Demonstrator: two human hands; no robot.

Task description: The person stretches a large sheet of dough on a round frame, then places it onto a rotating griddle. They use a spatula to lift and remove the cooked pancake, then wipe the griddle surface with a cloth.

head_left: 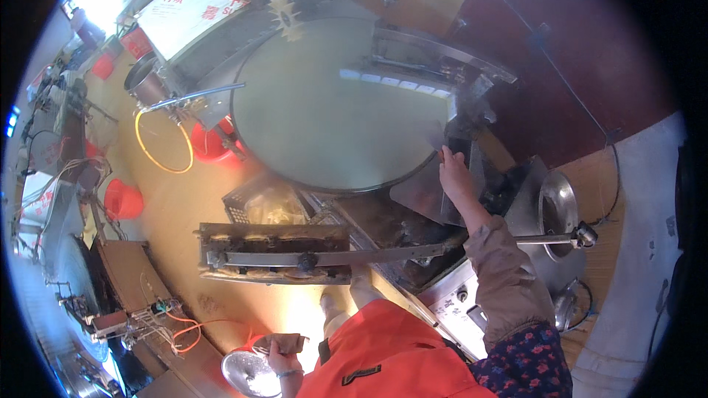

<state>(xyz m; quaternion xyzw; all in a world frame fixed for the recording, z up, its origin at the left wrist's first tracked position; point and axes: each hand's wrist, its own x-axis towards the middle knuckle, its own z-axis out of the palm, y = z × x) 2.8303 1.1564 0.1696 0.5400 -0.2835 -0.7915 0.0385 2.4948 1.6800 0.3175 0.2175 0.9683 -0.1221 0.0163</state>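
Note:
A large round griddle plate (pixel 317 110) with a pale, smooth surface fills the upper middle. At its right rim, my right hand (pixel 455 168) is closed round the short handle of a scraper (pixel 436 138). Its thin blade is hazy against the plate and points away from me. Low in the view, my left hand (pixel 282 360) is closed on a small brownish flat piece (pixel 292 343), whose kind I cannot make out. Beside that hand is a shiny metal bowl (pixel 249 373), and I cannot tell whether the two touch.
A long metal bar (pixel 369 256) crosses in front of me over a dark trough-like frame (pixel 273 230). Red buckets (pixel 123 200) stand on the floor at the left. A blue-grey pipe (pixel 195 93) reaches to the plate's left rim. A metal basin (pixel 558 206) sits at the right.

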